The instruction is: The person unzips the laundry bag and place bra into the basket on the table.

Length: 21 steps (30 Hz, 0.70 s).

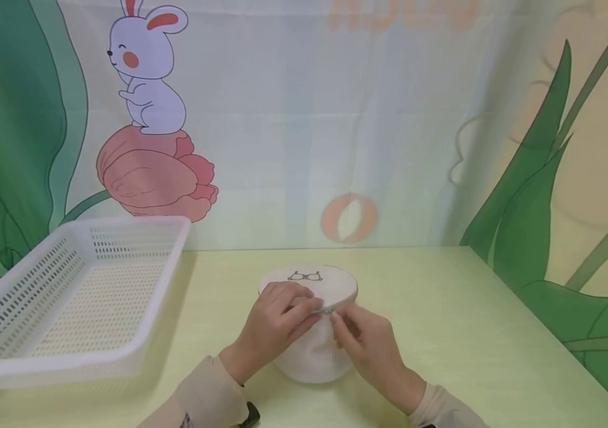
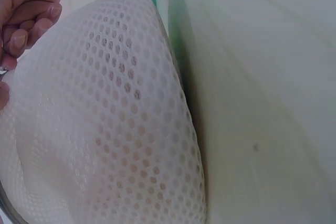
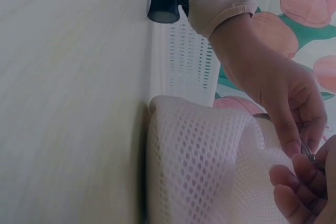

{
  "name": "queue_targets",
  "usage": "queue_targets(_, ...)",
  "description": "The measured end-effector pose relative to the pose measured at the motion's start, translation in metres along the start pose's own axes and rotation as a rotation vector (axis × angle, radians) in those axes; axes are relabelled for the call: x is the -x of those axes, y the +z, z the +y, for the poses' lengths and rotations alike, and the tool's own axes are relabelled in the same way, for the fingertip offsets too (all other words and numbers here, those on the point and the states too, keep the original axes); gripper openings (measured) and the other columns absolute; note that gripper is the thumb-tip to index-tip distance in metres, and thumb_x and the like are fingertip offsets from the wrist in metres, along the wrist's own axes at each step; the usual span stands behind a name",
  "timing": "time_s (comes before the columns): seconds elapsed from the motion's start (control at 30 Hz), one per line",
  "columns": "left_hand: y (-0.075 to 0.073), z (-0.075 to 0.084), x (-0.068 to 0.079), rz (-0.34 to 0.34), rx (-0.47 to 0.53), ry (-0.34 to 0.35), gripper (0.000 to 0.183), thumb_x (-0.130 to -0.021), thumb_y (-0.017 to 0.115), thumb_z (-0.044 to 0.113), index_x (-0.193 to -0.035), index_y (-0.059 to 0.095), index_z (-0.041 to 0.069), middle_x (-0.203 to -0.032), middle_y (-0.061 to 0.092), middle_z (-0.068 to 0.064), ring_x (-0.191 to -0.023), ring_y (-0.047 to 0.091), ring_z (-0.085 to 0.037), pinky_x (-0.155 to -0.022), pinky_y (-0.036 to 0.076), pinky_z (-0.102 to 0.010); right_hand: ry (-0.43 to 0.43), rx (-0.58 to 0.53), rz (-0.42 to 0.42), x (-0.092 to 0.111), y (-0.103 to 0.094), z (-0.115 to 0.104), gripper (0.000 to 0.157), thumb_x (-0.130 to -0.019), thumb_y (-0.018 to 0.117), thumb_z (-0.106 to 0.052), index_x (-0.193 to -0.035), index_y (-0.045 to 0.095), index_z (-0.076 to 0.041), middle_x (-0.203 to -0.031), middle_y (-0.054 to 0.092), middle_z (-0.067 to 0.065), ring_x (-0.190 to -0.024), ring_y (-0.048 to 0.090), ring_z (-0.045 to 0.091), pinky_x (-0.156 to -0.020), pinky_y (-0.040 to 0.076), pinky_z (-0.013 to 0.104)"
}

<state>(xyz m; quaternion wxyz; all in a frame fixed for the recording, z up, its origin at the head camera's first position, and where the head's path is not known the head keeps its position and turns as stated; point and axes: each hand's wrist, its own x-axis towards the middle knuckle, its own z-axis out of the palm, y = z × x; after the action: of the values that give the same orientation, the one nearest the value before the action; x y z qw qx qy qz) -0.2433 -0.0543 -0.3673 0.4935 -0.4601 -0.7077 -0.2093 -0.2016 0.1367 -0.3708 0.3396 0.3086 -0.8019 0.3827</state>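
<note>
A white mesh laundry bag (image 1: 312, 359), round and drum-shaped, stands on the table in front of me. Its flat top (image 1: 336, 284) carries a small dark line drawing, and a grey zipper (image 1: 327, 311) runs along the near rim. My left hand (image 1: 277, 318) pinches that rim beside the zipper. Close on its right, my right hand (image 1: 370, 339) pinches the zipper's pull at the front. In the right wrist view a small metal slider (image 3: 312, 157) shows between the two hands' fingertips. The left wrist view shows the bag's honeycomb mesh (image 2: 121, 103) bulging.
A white plastic basket (image 1: 146, 333) with slotted walls stands at the left of the table. The pale yellow-green table (image 1: 432, 309) meets a printed cloth backdrop (image 1: 261, 148) with a rabbit and tulips behind it. More leaf-printed cloth lines the right side.
</note>
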Motion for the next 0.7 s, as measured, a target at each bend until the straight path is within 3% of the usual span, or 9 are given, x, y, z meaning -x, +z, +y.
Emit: queue_targets(0.7, 0.0004, -0.0079, 0.0073, 0.028, 0.043, 0.041, 0.021, -0.097, 0.057, 0.025, -0.095, 0.071, 0.010, -0.093, 0.064, -0.004, -0.088, 0.063, -0.019, -0.079, 0.052, -0.033, -0.056, 0.001, -0.004, 0.0020, 0.0021, -0.0041, 0.017, -0.085, 0.062, 0.004, -0.078, 0.059, -0.011, -0.060, 0.054, -0.011, -0.054, 0.046, -0.005, -0.047, 0.039, 0.008)
